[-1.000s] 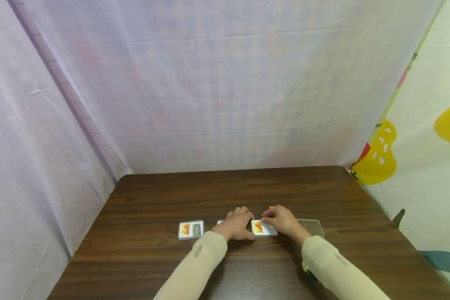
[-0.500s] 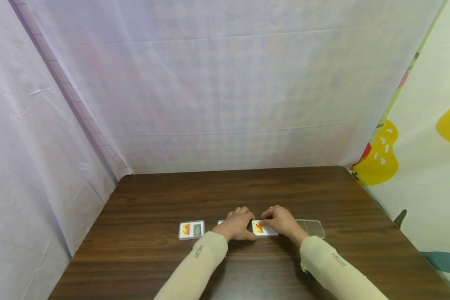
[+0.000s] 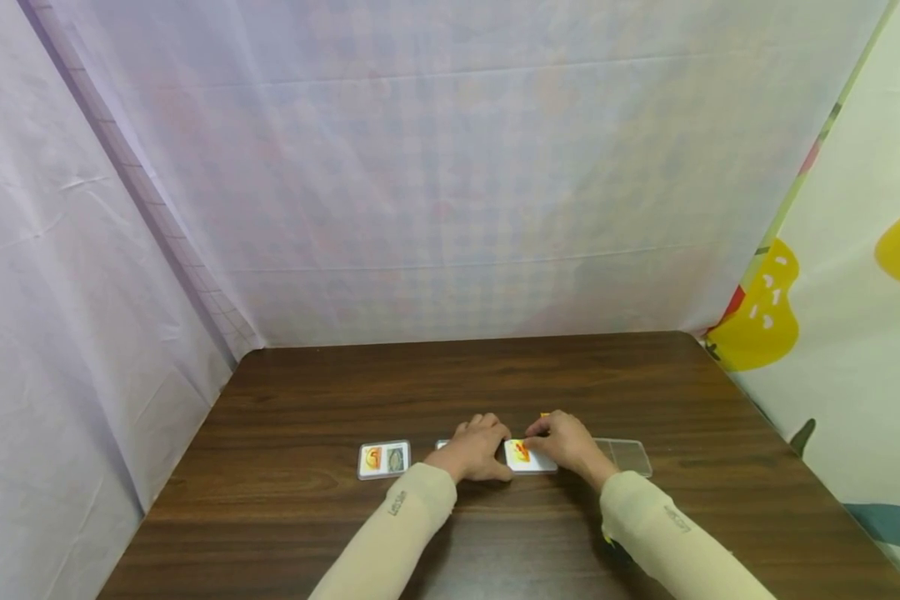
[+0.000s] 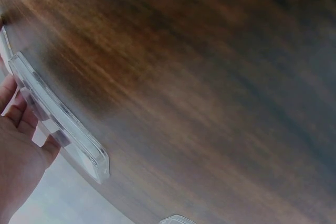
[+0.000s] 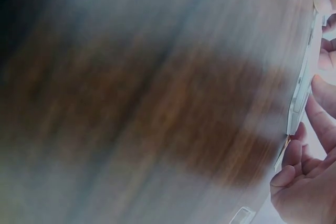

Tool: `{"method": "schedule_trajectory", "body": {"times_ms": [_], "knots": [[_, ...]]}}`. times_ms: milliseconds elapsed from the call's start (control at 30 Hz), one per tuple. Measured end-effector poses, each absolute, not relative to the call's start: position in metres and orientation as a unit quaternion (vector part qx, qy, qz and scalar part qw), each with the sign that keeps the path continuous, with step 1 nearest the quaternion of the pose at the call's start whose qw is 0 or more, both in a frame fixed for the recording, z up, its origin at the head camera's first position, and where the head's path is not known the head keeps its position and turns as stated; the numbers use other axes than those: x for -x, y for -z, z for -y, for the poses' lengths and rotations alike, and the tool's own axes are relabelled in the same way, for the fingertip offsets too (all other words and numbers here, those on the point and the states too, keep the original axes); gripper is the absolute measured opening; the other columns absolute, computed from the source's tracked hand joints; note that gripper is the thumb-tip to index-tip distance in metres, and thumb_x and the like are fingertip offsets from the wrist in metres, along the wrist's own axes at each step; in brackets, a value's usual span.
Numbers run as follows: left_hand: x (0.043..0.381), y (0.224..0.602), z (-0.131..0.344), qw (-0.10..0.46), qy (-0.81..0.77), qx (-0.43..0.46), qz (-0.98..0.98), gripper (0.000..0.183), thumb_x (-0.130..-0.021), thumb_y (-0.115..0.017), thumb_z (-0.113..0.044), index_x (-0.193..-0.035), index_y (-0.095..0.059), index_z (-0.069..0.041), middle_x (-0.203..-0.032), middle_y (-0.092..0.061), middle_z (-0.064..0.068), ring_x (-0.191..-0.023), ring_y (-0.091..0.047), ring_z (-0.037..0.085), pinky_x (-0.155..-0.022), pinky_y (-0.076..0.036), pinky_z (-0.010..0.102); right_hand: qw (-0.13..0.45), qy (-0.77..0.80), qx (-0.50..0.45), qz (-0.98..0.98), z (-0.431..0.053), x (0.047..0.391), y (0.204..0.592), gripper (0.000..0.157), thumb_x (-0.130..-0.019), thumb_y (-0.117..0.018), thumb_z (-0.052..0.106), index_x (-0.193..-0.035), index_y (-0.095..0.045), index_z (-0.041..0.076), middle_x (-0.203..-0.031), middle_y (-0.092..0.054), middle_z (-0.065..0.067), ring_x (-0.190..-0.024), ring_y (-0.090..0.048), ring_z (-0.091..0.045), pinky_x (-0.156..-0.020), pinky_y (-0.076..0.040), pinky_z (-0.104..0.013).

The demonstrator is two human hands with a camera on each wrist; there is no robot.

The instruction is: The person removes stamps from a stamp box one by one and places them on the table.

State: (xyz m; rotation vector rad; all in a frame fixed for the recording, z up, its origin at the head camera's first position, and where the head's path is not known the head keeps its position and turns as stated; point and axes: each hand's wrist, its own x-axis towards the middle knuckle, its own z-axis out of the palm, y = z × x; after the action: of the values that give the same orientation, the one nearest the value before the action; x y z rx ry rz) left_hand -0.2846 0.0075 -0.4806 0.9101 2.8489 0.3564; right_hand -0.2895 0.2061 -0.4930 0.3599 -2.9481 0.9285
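Observation:
A small clear case [image 3: 542, 463] with a white card showing a yellow and red picture [image 3: 521, 451] lies flat between the hands. My left hand [image 3: 474, 448] spreads over a second clear case, mostly hidden under it, also seen as a clear case [image 4: 63, 121] in the left wrist view. Its fingertips reach the left edge of the middle case. My right hand [image 3: 566, 442] bends thumb and index finger onto the picture. The right wrist view shows its other fingers [image 5: 292, 153] curled. An orange-yellow edge [image 3: 544, 415] pokes out behind that hand.
To the left lies another clear case [image 3: 384, 460] with two pictures. A transparent divided case [image 3: 630, 457] is partly behind the right wrist. All rest on a brown wooden table [image 3: 330, 400], with a white curtain [image 3: 450, 208] behind.
Both hands stay nearly in place. The picture under the right fingertips looks slightly shifted and shows more yellow than before.

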Motion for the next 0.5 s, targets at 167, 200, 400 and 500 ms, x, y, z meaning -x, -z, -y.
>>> {"method": "schedule_trajectory", "body": {"times_ms": [167, 200, 400, 500], "knots": [[0.284, 0.4799, -0.0079, 0.064, -0.115, -0.3, -0.945, 0.056, -0.078, -0.079, -0.041, -0.124, -0.061, -0.014, -0.121, -0.052, -0.002, -0.115, -0.046, 0.017, -0.1, -0.038, 0.038, 0.014, -0.298, -0.118, 0.947, -0.2066, 0.2891, 0.4922, 0.006, -0.082, -0.078, 0.016, -0.086, -0.078, 0.011, -0.087, -0.07, -0.002, -0.09, -0.06, -0.023, -0.078, -0.047, -0.041], [0.2839, 0.4798, -0.008, 0.064, -0.115, -0.3, -0.945, 0.056, -0.078, -0.079, -0.041, -0.124, -0.062, -0.014, -0.121, -0.052, -0.002, -0.115, -0.046, 0.017, -0.1, -0.038, 0.038, 0.014, -0.298, -0.118, 0.947, -0.2065, 0.289, 0.492, 0.006, -0.082, -0.077, 0.016, -0.086, -0.078, 0.012, -0.087, -0.07, -0.001, -0.089, -0.06, -0.023, -0.077, -0.046, -0.041], [0.283, 0.4796, -0.0081, 0.064, -0.113, -0.301, -0.945, 0.056, -0.078, -0.08, -0.041, -0.124, -0.062, -0.015, -0.121, -0.052, -0.002, -0.115, -0.046, 0.017, -0.1, -0.039, 0.038, 0.017, -0.296, -0.12, 0.947, -0.2064, 0.2891, 0.4918, 0.004, -0.082, -0.077, 0.016, -0.084, -0.077, 0.013, -0.085, -0.068, 0.0, -0.087, -0.059, -0.021, -0.076, -0.046, -0.04], [0.2828, 0.4793, -0.0079, 0.064, -0.114, -0.301, -0.944, 0.056, -0.078, -0.08, -0.042, -0.124, -0.062, -0.015, -0.121, -0.052, -0.002, -0.115, -0.046, 0.017, -0.1, -0.038, 0.037, 0.019, -0.295, -0.124, 0.947, -0.2059, 0.2894, 0.4927, 0.004, -0.082, -0.077, 0.016, -0.084, -0.077, 0.012, -0.084, -0.067, 0.0, -0.086, -0.059, -0.02, -0.076, -0.046, -0.04]]}}
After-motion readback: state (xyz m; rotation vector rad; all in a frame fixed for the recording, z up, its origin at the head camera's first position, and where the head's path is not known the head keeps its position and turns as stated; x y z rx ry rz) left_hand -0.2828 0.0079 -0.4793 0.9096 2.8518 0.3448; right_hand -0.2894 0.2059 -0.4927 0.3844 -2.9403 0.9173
